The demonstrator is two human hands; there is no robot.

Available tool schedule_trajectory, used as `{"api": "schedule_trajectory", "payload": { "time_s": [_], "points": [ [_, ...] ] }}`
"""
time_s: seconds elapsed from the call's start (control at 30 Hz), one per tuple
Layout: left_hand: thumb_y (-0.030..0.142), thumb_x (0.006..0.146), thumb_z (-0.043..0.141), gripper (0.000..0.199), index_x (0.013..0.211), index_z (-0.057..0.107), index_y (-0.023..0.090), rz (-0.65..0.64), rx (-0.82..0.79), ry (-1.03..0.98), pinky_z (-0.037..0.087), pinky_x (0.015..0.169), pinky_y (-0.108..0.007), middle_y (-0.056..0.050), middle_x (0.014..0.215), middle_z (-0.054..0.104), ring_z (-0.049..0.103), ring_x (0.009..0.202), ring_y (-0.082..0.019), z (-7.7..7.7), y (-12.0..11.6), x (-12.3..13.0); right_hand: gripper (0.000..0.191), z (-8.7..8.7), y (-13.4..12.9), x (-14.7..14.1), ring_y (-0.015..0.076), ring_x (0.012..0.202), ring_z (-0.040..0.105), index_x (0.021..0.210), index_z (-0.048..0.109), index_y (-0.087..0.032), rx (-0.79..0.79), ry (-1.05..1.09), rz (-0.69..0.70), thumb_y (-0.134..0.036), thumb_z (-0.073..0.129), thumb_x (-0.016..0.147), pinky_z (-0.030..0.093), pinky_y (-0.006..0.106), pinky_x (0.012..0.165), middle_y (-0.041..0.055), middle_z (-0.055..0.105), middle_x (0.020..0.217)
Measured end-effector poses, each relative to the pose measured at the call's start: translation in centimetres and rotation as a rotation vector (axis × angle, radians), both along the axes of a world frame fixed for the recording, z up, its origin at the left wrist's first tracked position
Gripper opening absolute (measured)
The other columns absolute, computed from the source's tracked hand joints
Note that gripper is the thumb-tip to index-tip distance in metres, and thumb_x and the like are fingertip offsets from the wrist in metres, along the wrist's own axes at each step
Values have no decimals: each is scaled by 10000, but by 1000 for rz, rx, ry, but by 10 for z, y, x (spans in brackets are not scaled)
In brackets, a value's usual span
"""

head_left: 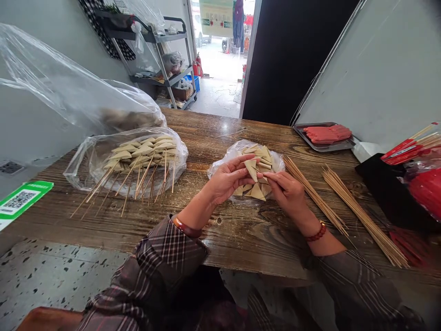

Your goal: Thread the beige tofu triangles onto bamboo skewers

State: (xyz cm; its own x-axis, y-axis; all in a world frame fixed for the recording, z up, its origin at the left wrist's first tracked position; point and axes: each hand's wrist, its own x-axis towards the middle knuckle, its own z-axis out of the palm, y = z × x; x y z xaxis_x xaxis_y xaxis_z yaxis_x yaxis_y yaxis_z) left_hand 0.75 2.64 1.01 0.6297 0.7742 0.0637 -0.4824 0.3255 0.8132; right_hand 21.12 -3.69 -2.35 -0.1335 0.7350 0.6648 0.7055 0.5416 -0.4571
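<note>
My left hand [229,178] pinches a flat, pale tan triangular piece [251,169], which looks like tofu, between thumb and fingers. Close beside it, my right hand [286,187] is closed in a pinch on what looks like a thin bamboo skewer, mostly hidden by the fingers, with its end near the triangle. Beneath both hands lies a clear plastic bag [220,164] with more loose triangles [257,192] on it. To the left, skewered triangles [143,149] are piled on another clear bag [181,151], their sticks pointing toward me.
Two bundles of bamboo skewers, a nearer-in one [312,195] and an outer one [365,216], lie at right. Behind them are a metal tray [324,148] of pink pieces and a black holder [379,184]. A large plastic bag [86,92] stands left; a shelf cart [160,37] is beyond the table.
</note>
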Motion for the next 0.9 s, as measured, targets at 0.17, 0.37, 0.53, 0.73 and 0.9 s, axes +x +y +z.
{"api": "schedule_trajectory", "payload": {
  "time_s": [0.17, 0.37, 0.53, 0.73, 0.9],
  "points": [
    [291, 741, 806, 298, 952, 686, 119, 67, 84, 118, 537, 647, -206, -70, 984, 706, 689, 816, -140, -7, 3, 1, 245, 1, -1, -1, 182, 820, 679, 1139, 706, -225, -18, 6, 11, -214, 535, 964, 542, 313, 745, 69, 721, 913],
    [303, 699, 839, 308, 817, 623, 117, 177, 24, 121, 517, 650, -177, -13, 789, 686, 657, 692, -81, -7, 6, 0, 207, 5, 0, 4, 186, 841, 690, 1056, 722, -216, -25, 40, -106, -239, 539, 962, 533, 317, 743, 68, 743, 935],
    [204, 790, 754, 251, 965, 593, 122, 164, -137, 62, 576, 678, -241, -101, 869, 752, 736, 733, -161, 0, 5, 0, 162, 14, -3, 1, 162, 744, 658, 974, 721, -206, 36, 100, -147, -216, 562, 949, 512, 294, 665, 49, 721, 847],
    [112, 902, 579, 36, 907, 611, 97, 188, -253, 49, 594, 682, -260, -123, 829, 753, 742, 719, -172, 2, 3, 2, 141, 21, -12, -8, 175, 808, 642, 991, 719, -208, 107, -58, -99, -176, 601, 921, 525, 314, 715, 65, 691, 869],
    [113, 906, 575, 93, 979, 626, 86, 202, -285, 44, 589, 670, -258, -128, 826, 751, 734, 692, -166, 5, 3, 2, 258, 21, -15, -13, 178, 873, 681, 1145, 696, -222, 2, -65, 42, -157, 554, 938, 546, 331, 794, 75, 737, 965]
  ]
}}
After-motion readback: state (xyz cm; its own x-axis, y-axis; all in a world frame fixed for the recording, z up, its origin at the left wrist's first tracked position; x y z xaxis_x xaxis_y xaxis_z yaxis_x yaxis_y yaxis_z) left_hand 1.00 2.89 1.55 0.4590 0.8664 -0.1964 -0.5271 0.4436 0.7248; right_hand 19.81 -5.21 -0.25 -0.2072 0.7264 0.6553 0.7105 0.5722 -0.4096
